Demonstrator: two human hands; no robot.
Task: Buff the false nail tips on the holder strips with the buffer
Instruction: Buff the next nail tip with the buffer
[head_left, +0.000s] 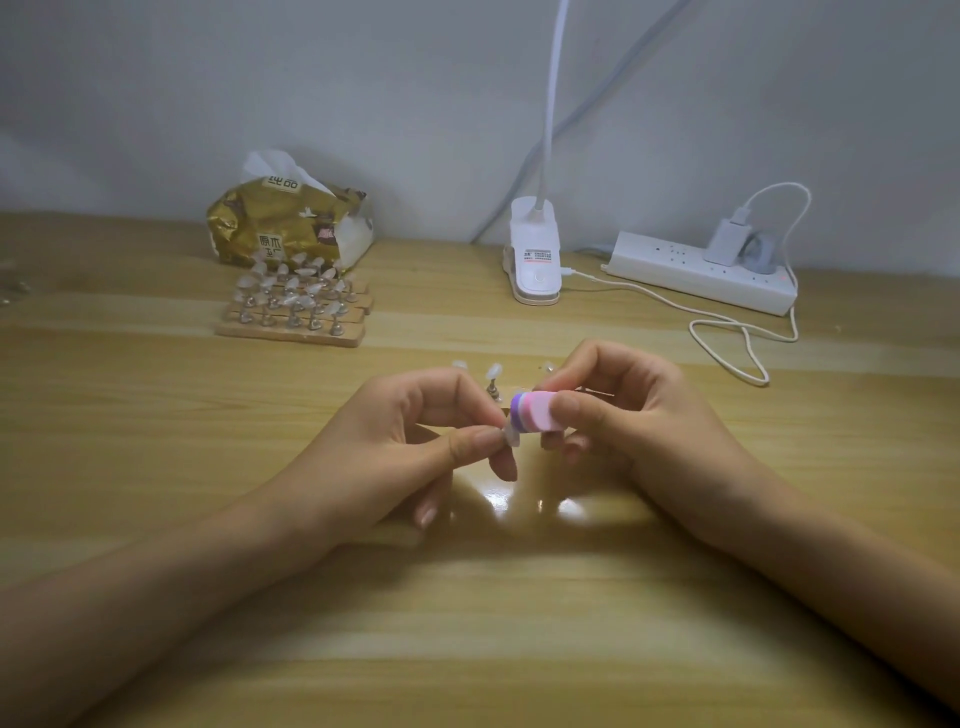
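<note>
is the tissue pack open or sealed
Open: a white tissue sticks up out of the top of the gold tissue pack.

A single wide-angle camera on the person's head looked forward and down across the wooden surface (156, 467) toward the wall (415, 78) behind it. It sat close over the work. Both forearms entered from the bottom corners, and the left hand (415, 441) and right hand (623, 415) met large just below the frame's middle, where the view centred on the buffer (535, 413) gripped in the right hand and the nail tip (511, 437) pinched in the left. The surface's back edge crossed the upper third, sloping down to the right. Along it lay the tissue pack (291, 218), lamp clamp (535, 254) and power strip (701, 273), well beyond the hands.
</note>
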